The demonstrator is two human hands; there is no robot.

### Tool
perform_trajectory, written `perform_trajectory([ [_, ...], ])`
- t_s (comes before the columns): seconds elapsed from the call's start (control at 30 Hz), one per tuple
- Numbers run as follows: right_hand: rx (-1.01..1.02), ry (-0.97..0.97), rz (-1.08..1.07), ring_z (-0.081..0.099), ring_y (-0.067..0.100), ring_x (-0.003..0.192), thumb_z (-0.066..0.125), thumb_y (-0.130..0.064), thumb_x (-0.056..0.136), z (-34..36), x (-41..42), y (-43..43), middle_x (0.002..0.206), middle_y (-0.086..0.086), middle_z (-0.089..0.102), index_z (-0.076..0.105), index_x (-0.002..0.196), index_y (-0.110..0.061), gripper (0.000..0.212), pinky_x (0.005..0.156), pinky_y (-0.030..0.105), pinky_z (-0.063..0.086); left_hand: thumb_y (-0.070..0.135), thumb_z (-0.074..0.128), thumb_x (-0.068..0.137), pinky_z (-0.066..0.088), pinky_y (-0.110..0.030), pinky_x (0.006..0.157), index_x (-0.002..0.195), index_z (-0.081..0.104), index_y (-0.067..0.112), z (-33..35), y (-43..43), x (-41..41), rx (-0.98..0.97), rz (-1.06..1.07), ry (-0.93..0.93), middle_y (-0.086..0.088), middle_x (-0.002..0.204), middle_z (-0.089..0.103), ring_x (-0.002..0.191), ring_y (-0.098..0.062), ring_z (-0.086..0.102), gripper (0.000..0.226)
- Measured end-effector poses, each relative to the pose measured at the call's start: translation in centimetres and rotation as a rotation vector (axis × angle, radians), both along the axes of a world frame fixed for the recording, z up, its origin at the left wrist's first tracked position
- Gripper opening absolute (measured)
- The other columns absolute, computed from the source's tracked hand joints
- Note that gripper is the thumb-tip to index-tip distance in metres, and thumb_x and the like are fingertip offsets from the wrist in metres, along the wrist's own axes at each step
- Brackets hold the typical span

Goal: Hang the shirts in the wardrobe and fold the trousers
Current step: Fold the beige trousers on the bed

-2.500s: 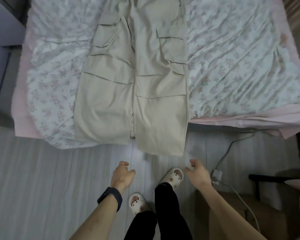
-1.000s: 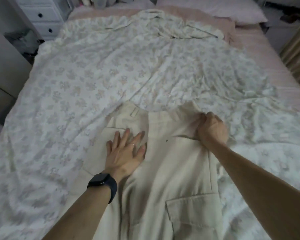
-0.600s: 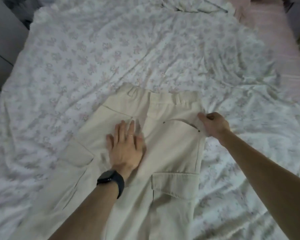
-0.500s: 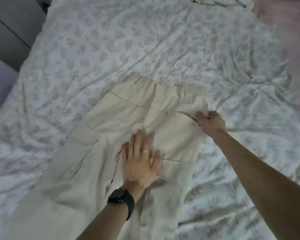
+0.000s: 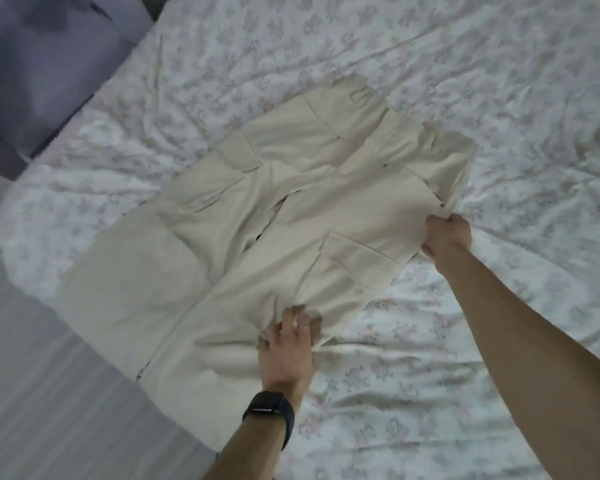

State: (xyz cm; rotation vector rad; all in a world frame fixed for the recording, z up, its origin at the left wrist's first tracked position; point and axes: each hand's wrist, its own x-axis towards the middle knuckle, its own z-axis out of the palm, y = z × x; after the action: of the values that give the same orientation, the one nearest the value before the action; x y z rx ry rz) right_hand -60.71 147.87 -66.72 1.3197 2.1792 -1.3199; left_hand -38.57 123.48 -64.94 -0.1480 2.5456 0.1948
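Head view shows the right hand (image 5: pixel 445 237) closed in a fist on the near side edge of the trousers (image 5: pixel 326 209), just below the waistband (image 5: pixel 413 123), with a fold of cloth pulled up into the knuckles. The left hand (image 5: pixel 286 341), a watch (image 5: pixel 269 410) on its wrist, sits further down the same edge, at about thigh level. Its fingers seem to be curled into a bunch of fabric, though blur makes that grip less certain.

From both hands the trousers spread away to the upper left, lying flat on the bed (image 5: pixel 465 81). Their long axis runs on a diagonal: the waistband points to the upper right, and the legs run down to the lower left, over the edge of the bed towards the floor (image 5: pixel 32 393). The leg with the cargo pocket (image 5: pixel 357 265) is the nearer one, and both hands hold its outer seam. The other leg lies beyond it.

Judging by this, the fold in hand is lengthwise. The near leg would be lifted by its seam and carried across the axis, away from the person, onto the far leg. The right hand is nearer the waist, the left nearer the knee.
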Motion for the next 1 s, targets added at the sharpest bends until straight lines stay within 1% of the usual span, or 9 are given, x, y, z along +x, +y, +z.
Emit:
perform_trajectory([
  [0.07,0.023,0.019,-0.047,0.065,0.031,0.092,0.046,-0.02,0.095,0.7,0.2,0.1,0.111,0.013,0.063,0.057,0.125,-0.011,0.034,0.071,0.042,0.059,0.013,0.091,0.052,0.058,-0.043,0.055,0.128,0.044,0.01,1.6,-0.8,-0.4,-0.028,0.03,0.014,-0.017,0.121,0.053,0.08,-0.037,0.064,0.089],
  [0.13,0.155,0.025,-0.058,0.065,0.039,0.104,0.043,-0.019,0.097,1.6,1.2,0.4,0.12,0.019,0.063,0.053,0.131,-0.01,0.036,0.083,0.05,0.059,0.017,0.075,0.081,0.058,-0.043,0.073,0.143,0.033,0.013,3.8,-2.0,0.0,-0.02,0.035,0.008,-0.012,0.13,0.044,0.103,-0.034,0.059,0.075],
  [0.2,0.174,0.0,-0.065,0.066,0.04,0.103,0.042,-0.018,0.099,2.4,2.2,0.6,0.123,0.022,0.062,0.053,0.13,-0.009,0.035,0.083,0.052,0.059,0.015,0.055,0.094,0.053,-0.042,0.087,0.147,0.031,0.015,5.2,-3.4,0.8,0.022,0.024,-0.075,-0.006,0.133,0.045,0.118,-0.03,0.052,0.058],
  [0.33,-0.123,-0.016,-0.12,0.064,0.028,0.097,0.056,-0.022,0.093,4.8,3.4,-0.5,0.123,0.012,0.06,0.058,0.127,-0.013,0.035,0.056,0.032,0.057,0.011,0.054,0.091,0.053,-0.038,0.086,0.141,0.043,0.019,7.7,-5.8,2.7,0.047,0.029,-0.141,-0.003,0.128,0.046,0.116,-0.026,0.052,0.051],
  [0.43,-0.286,0.022,-0.17,0.062,0.026,0.099,0.071,-0.035,0.089,6.7,2.7,-1.2,0.115,0.006,0.062,0.059,0.122,-0.014,0.041,0.071,0.039,0.058,0.02,0.056,0.094,0.052,-0.037,0.081,0.14,0.043,0.022,8.5,-6.5,3.1,0.013,0.024,-0.106,-0.002,0.126,0.045,0.116,-0.025,0.05,0.047],
  [0.53,-0.184,0.085,-0.177,0.061,0.027,0.103,0.065,-0.025,0.092,7.4,1.5,-1.5,0.123,0.006,0.062,0.06,0.129,-0.015,0.039,0.065,0.037,0.056,0.022,0.055,0.097,0.052,-0.037,0.081,0.136,0.048,0.023,9.2,-6.8,2.2,0.03,0.023,-0.085,0.0,0.121,0.055,0.11,-0.024,0.057,0.04],
  [0.6,-0.139,0.147,-0.186,0.062,0.027,0.1,0.057,-0.017,0.093,8.1,0.6,-1.9,0.114,0.005,0.059,0.058,0.128,-0.016,0.035,0.066,0.038,0.059,0.02,0.054,0.097,0.052,-0.035,0.081,0.131,0.055,0.025,9.7,-7.4,1.3,0.041,0.034,-0.068,0.002,0.117,0.06,0.105,-0.023,0.061,0.034],
  [0.77,0.039,0.329,-0.111,0.062,0.019,0.057,0.05,-0.019,0.086,10.9,-2.2,-4.8,0.083,0.001,0.059,0.053,0.109,-0.018,0.022,0.064,0.049,0.063,0.015,0.051,0.09,0.054,-0.032,0.082,0.118,0.065,0.034,12.9,-14.0,-2.0,0.089,0.209,-0.086,0.006,0.111,0.069,0.097,-0.022,0.065,0.037],
  [1.0,0.037,0.338,0.047,0.071,0.033,0.067,0.05,-0.016,0.092,12.4,-9.6,-14.5,0.075,0.002,0.052,0.049,0.111,-0.011,0.02,0.068,0.045,0.062,0.007,0.048,0.086,0.053,-0.03,0.07,0.097,0.07,0.031,12.5,-27.2,-9.7,0.049,0.4,-0.048,0.001,0.095,0.07,0.082,-0.018,0.062,0.034],
])
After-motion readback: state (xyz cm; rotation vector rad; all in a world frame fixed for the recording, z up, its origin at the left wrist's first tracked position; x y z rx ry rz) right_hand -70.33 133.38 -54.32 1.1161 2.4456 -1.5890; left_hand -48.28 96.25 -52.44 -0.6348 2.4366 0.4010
